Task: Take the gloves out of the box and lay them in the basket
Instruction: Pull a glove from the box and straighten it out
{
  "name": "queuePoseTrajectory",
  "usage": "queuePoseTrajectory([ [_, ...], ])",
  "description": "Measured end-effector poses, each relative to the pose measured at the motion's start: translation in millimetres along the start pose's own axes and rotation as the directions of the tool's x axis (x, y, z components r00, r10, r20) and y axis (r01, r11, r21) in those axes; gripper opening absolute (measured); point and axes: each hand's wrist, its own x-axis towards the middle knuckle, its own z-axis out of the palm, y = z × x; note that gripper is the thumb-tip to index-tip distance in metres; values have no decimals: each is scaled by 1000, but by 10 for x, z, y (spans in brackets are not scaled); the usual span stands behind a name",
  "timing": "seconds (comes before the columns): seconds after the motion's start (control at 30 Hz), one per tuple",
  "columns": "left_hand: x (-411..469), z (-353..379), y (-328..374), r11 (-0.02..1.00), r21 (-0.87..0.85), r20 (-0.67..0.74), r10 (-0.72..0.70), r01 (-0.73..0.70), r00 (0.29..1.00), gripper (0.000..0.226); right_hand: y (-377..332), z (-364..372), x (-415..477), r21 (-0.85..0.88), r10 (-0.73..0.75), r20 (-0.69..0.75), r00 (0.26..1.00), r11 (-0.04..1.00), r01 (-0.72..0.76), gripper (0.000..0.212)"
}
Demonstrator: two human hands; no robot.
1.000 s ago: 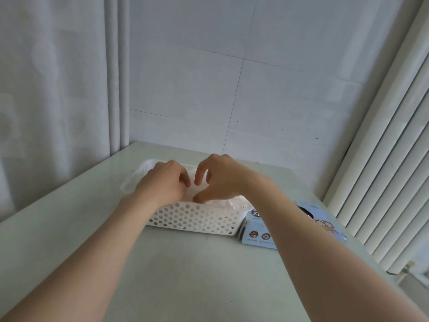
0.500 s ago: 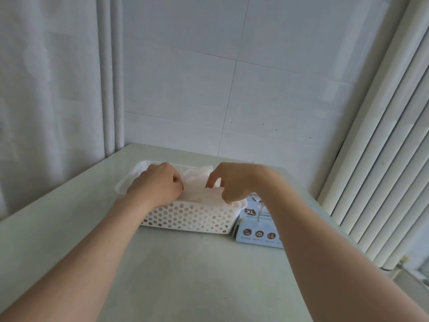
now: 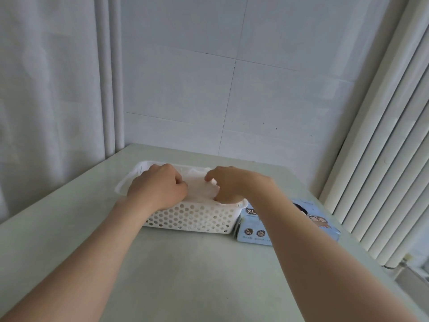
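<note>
Over the last second the hands have drawn apart across the white perforated basket [image 3: 192, 217] on the worktop [image 3: 185, 275] — the left hand [image 3: 157, 189] holds near its left end, while the right hand [image 3: 228, 184] has slid to the right end. Both have curled fingers that seem to pinch the thin white gloves [image 3: 199, 185], now spread inside the basket. This batch looks nearly laid — the blue XL glove box [image 3: 251, 228] sits just beside it.

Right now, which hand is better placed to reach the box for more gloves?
Probably the right hand: the box lies just right of the basket, directly under the right forearm. The left hand grips the gloves at the basket's left side and would have to cross over.
</note>
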Motion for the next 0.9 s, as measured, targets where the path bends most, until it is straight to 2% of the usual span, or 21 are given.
queuePoseTrajectory([
  [0.13, 9, 45, -9, 999, 42, -76, 31, -28, 997, 34, -9, 103, 47, 87, 41, -6, 999, 995, -40, 60],
  [0.23, -23, 52, 28, 990, 124, -210, 91, -66, 973, 35, 27, 100, 57, 125, 36, -62, 997, 992, -28, 57],
  [0.33, -75, 78, 79, 978, 168, -384, 182, -125, 905, 33, 104, 102, 4, 194, 32, -186, 982, 981, 5, 61],
  [0.47, -160, 256, 179, 922, 158, -507, 383, -353, 772, 34, 181, 57, -216, 291, -16, -402, 916, 946, 144, 55],
  [0.53, -227, 383, 280, 878, 190, -517, 470, -440, 715, 32, 245, 109, -328, 362, 28, -522, 853, 912, 192, 51],
  [0.63, -271, 550, 411, 816, 238, -524, 564, -526, 639, 25, 420, 262, -424, 429, 166, -613, 772, 891, 149, 26],
  [0.7, -282, 635, 515, 774, 255, -501, 619, -580, 605, 26, 620, 377, -494, 443, 241, -586, 774, 895, 57, 15],
  [0.83, -326, 790, 713, 622, 335, -373, 778, -708, 506, 31, 1035, 567, -648, 407, 316, -500, 807, 907, -103, 24],
  [0.9, -340, 891, 797, 552, 389, -289, 833, -738, 471, 31, 1190, 609, -708, 407, 338, -449, 827, 901, -147, 20],
])
